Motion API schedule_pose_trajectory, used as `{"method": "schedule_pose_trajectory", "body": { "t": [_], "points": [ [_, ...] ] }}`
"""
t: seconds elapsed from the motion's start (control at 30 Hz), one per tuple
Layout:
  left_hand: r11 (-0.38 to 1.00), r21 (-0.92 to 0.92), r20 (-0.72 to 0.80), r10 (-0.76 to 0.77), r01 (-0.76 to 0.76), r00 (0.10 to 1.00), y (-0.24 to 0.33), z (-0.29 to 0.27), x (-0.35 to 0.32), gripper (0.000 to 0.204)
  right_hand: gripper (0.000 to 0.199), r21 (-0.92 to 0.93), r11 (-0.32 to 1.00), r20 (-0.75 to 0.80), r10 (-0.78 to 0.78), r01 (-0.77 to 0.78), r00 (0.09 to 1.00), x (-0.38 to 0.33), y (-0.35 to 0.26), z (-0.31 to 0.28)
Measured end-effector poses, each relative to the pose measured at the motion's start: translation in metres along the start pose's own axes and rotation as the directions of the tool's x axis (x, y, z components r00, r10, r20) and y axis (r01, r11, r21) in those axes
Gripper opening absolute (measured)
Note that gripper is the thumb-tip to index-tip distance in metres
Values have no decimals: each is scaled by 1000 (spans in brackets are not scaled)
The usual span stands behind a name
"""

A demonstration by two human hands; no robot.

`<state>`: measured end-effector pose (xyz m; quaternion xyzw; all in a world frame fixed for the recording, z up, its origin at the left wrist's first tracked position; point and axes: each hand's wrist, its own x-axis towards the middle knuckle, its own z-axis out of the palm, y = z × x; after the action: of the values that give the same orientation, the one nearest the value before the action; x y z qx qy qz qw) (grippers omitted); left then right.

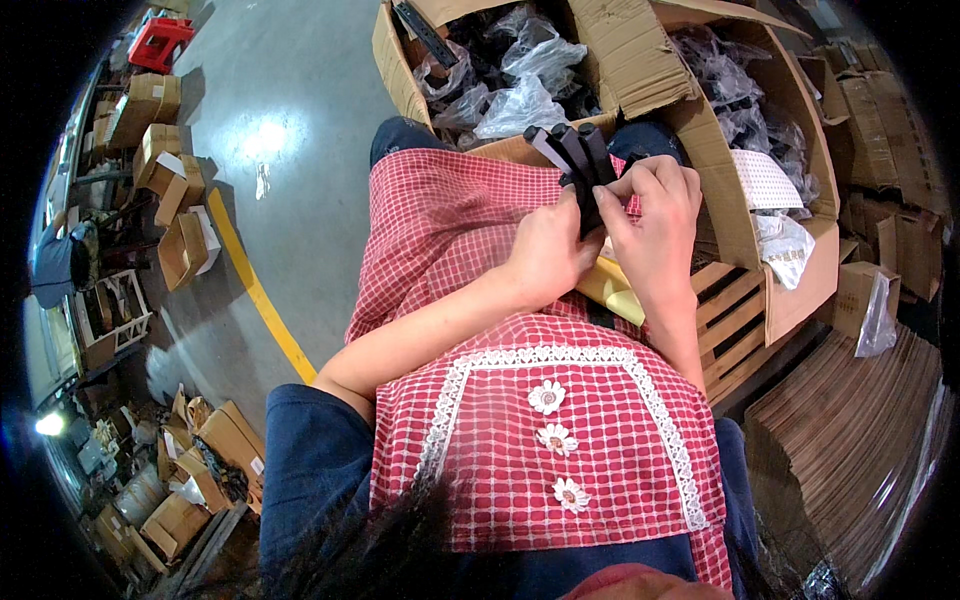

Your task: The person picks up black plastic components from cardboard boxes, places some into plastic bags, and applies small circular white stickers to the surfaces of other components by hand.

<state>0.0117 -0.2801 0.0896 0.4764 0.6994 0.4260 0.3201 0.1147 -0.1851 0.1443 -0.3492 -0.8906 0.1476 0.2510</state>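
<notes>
A small bundle of black strip-like pieces with blunt ends [578,150] stands up between my two hands, above my lap. My left hand [550,250] is closed around its lower part, and the thumb points up along it. With bent fingers and thumb, my right hand [655,205] pinches the bundle's right side. What the pieces are exactly I cannot make out. Beneath the hands lies something yellow and smooth [612,290], partly covered by my right wrist. Just beyond my knees, an open cardboard box [630,60] holds clear plastic bags [525,100] with dark items inside.
Another open carton [800,250] with bagged items stands at the right, near a wooden pallet [735,330]. Flattened cardboard [850,420] is stacked at the lower right. Across the floor at left runs a yellow line [255,285]; cartons [180,250] and a red stool [158,43] lie beyond.
</notes>
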Motion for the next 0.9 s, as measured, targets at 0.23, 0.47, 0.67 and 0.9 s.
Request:
{"method": "schedule_pose_trajectory", "body": {
  "t": [0.23,0.47,0.67,0.9],
  "points": [
    [998,21,42,-54,53,998,2,-2,1,39,16,-54,998,60,47,-44,997,2,2,-4],
    [984,-142,41,-104,109,994,8,-5,3,34,22,106,980,44,162,-166,986,-3,38,-14],
    [983,-159,135,-75,96,988,7,-3,1,34,58,490,802,308,206,-341,929,-15,36,-9],
    [994,-111,232,24,2,972,8,-4,1,31,54,488,664,419,391,-567,819,-31,27,-9]
  ]
}}
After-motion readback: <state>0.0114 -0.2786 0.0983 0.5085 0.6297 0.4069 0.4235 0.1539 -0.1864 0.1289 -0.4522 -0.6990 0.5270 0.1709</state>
